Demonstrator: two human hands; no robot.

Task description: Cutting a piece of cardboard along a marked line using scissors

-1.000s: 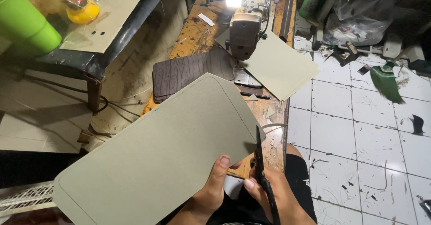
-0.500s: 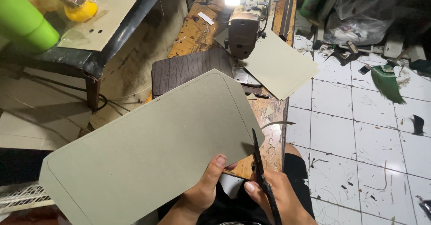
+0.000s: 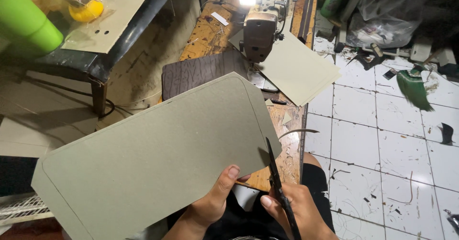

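1. Left hand point(image 3: 210, 206) gripping the lower edge of a large grey-green cardboard sheet with rounded corners point(image 3: 153, 158), thumb pressed on the near face, fingers hidden behind.
2. Sheet held up in the air, tilted, over the lap and the near end of a worn wooden workbench point(image 3: 210, 34); thin pencil line traced along its left and lower border.
3. Right hand point(image 3: 296, 211) wrapped around the handles of dark metal scissors point(image 3: 276, 182), blades pointing up and meeting the sheet's lower right edge.
4. Thin curled cardboard strip point(image 3: 296, 132) arching off just beside the blades.
5. Further along the bench: old sewing machine with a lit lamp point(image 3: 260, 24), dark brown wood-grain panel point(image 3: 201, 72), another grey-green cardboard piece point(image 3: 299, 72).
6. Upper left: bright green plastic cup point(image 3: 26, 22) on a dark table.
7. Right: littered white tiled floor point(image 3: 382, 139).
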